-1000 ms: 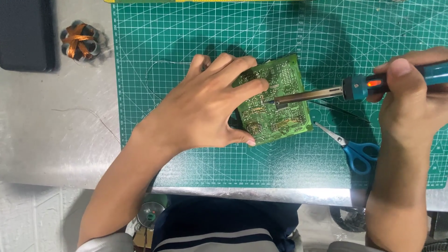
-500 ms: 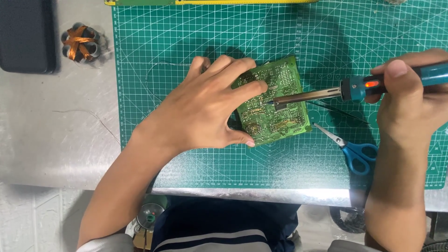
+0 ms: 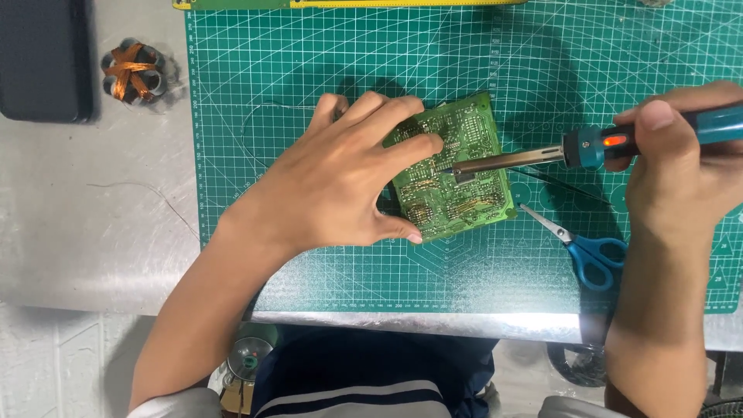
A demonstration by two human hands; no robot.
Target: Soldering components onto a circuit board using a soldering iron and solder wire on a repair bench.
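Pressing flat on green circuit board [image 3: 457, 170] at frame centre: left hand [image 3: 340, 186], fingers spread, thumb at board's lower edge, grip wide, nothing clasped. Board lies tilted on green cutting mat [image 3: 309, 70]. Right hand [image 3: 681, 166], right edge of frame, grip closed round blue soldering iron [image 3: 588, 147]; metal tip touches board middle. Blue-handled scissors [image 3: 580, 248] on mat just below iron. Copper coil [image 3: 133, 72] and dark flat case [image 3: 42, 58] upper left on steel tabletop [image 3: 93, 232].
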